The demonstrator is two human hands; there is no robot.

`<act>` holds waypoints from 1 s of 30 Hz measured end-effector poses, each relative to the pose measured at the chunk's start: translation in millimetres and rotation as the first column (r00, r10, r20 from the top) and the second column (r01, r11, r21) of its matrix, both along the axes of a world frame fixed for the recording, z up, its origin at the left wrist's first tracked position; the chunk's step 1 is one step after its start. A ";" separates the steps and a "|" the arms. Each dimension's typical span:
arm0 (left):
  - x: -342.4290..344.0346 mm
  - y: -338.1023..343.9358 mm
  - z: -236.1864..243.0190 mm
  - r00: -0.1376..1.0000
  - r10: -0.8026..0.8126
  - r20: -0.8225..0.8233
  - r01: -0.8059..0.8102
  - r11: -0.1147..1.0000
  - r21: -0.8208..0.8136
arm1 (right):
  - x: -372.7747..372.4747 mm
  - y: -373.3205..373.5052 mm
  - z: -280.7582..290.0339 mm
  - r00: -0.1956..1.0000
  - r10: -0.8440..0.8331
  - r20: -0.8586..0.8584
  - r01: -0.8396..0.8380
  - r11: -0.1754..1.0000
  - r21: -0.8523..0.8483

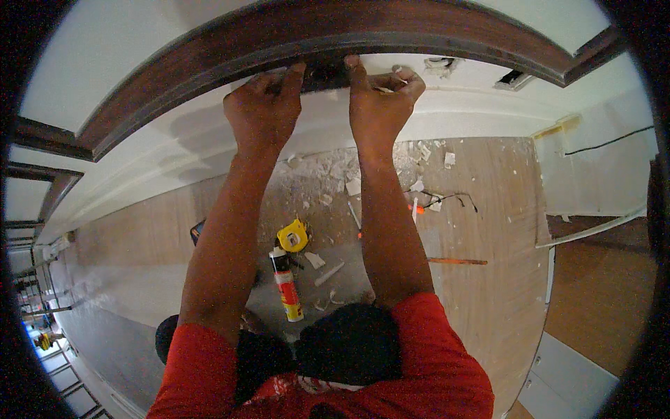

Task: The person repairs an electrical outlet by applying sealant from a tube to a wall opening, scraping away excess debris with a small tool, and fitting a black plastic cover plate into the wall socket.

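Observation:
Both my arms reach up to the white wall, just beneath a dark brown wood moulding (pixel 293 35). My left hand (pixel 264 105) is closed, its thumb beside the left edge of a dark rectangular patch (pixel 326 74). At the patch's right edge is the thumb of my right hand (pixel 382 105), whose other fingers are curled. Whether the patch is a dark piece or an opening in the wall is unclear. What the fingers grip, if anything, cannot be made out. Right of my right hand, the wall has a rough broken hole (pixel 441 65) and a dark rectangular cutout (pixel 513 79).
On the wood-look floor (pixel 499 202) below lie a yellow tape measure (pixel 292 236), a spray-type can (pixel 287 288), an orange-brown strip (pixel 457 261), a thin black cable (pixel 453 197) and scattered white debris (pixel 354 186). An open cabinet (pixel 593 300) stands at the right.

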State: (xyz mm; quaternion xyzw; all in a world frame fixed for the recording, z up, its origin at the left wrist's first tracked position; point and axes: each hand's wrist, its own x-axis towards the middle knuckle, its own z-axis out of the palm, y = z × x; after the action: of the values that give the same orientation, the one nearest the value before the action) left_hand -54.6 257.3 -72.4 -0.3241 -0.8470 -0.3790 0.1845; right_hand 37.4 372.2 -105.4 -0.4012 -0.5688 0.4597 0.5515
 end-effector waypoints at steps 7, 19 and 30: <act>3.2 1.9 -5.4 0.991 -0.060 0.115 0.038 0.982 0.185 | -6.0 -2.2 -3.6 0.998 -0.029 -0.053 0.029 1.000 0.006; 24.2 -63.5 16.7 0.923 -0.303 0.238 0.375 0.846 -0.379 | 36.8 -27.0 -25.9 0.981 0.191 -0.031 -0.187 0.977 0.101; 56.2 -233.9 54.5 0.626 -0.377 0.682 0.755 0.512 -0.410 | 52.4 -4.6 -23.7 0.863 -0.064 0.502 -0.420 0.462 0.781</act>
State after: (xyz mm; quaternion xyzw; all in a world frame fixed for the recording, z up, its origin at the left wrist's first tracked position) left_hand 1.6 23.4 -17.9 -0.5231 -0.7748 -0.1604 -0.3166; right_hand 89.8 367.6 -129.0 -0.0978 -0.8752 0.0532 0.4707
